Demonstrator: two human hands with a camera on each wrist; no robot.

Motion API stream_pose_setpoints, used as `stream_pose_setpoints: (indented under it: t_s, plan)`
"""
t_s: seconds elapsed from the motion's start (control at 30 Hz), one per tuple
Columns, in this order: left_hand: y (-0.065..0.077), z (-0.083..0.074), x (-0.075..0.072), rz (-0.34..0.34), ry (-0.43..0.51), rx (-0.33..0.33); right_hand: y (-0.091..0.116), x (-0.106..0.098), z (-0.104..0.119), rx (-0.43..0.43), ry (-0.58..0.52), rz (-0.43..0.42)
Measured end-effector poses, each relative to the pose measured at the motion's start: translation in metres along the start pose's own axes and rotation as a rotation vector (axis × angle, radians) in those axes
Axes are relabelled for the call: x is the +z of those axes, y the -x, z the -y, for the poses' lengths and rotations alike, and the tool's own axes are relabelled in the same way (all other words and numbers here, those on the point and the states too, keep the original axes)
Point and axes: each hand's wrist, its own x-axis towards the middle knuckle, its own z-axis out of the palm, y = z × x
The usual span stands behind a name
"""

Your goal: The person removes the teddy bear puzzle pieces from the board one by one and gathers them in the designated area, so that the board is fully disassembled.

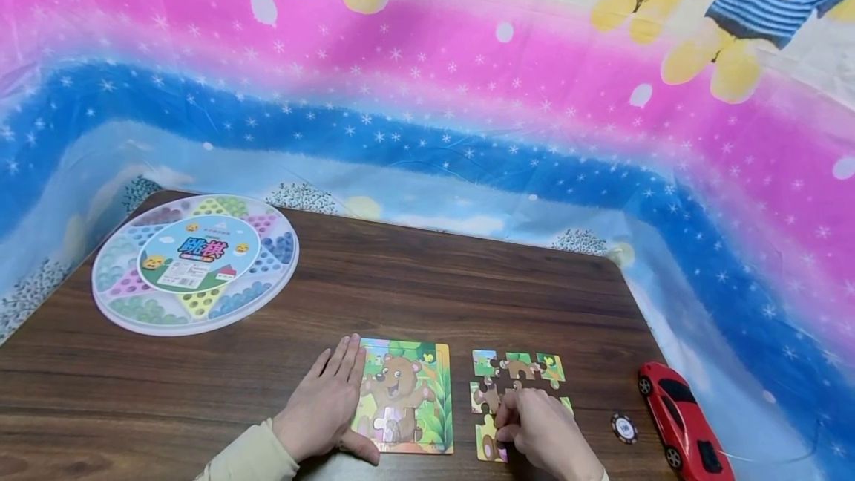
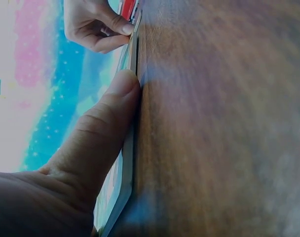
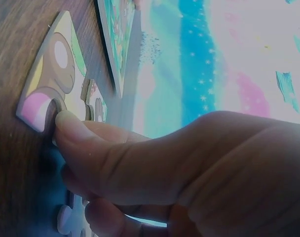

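Note:
A bear picture puzzle lies flat on the table. Along its left side rests my left hand, fingers straight, with the thumb against the near edge. To the right, several loose puzzle pieces are laid out in a rough square, with gaps between them. My right hand is over their lower middle, thumb and fingers curled and pinching a puzzle piece that they mostly hide. In the right wrist view, the thumb tip is beside the notch of a corner piece showing a brown foot.
A round Chinese checkers set lies at the back left of the brown wooden table. On the right are a black-and-white poker chip and a red toy car at the table's edge. A printed cloth hangs behind.

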Motion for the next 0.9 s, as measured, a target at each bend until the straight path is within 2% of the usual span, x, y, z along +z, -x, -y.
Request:
stream_pose_setpoints:
  t_s: [0.3, 0.47, 0.6, 0.77, 0.9]
  plan:
    - [0.001, 0.000, -0.001, 0.005, -0.007, -0.006, 0.000, 0.000, 0.002, -0.015, 0.013, -0.015]
    - [0.001, -0.001, -0.001, -0.002, -0.016, -0.003, -0.004, -0.002, 0.011, 0.001, -0.120, 0.029]
    - [0.001, 0.000, -0.001, -0.002, -0.014, -0.001, -0.011, -0.002, 0.023, -0.041, -0.208, 0.034]
    - [0.000, 0.000, 0.000, 0.004, 0.001, -0.006, -0.019, 0.004, 0.040, -0.111, -0.178, -0.002]
    - [0.000, 0.000, 0.001, 0.000, -0.002, -0.007, -0.028, 0.011, 0.056, -0.164, -0.092, -0.022]
